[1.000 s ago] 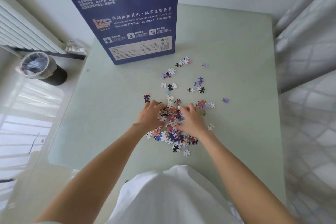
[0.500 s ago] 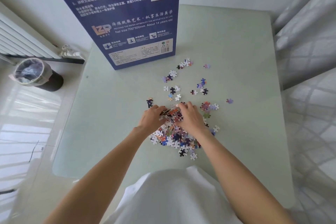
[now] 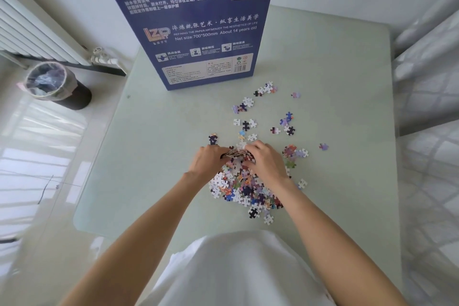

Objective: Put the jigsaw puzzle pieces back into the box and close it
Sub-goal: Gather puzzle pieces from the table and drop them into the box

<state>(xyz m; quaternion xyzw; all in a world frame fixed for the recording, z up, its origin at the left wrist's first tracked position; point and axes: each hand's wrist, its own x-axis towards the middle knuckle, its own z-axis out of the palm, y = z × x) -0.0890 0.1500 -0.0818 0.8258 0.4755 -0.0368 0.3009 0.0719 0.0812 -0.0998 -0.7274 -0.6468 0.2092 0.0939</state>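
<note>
Radiator: one, white, along the upper left edge of the frame.
Waste bin: one, dark, lined with a clear bag, on the floor at left, well apart from the table.
Table: one, pale green, with rounded near corners; its left half lies bare from the box down to the near edge, and a bare strip runs along the right edge.
Puzzle box: one, dark blue with white print, standing upright at the top centre on the far part of the table; whether it is open cannot be told.
Left hand: fingers curled round a bunch of pieces at the far rim of the heap, knuckles up.
Gathered pieces: a small clump pinched between both hands, fingertips almost meeting over it.
Right hand: curled on the same clump from the right.
Heap of pieces: one dense pile at frame centre, directly under and just below the hands.
Loose pieces: about two dozen scattered between box and heap, and to the right; one lone purple piece lies farthest right.
Curtain: pale, down the right edge.
</note>
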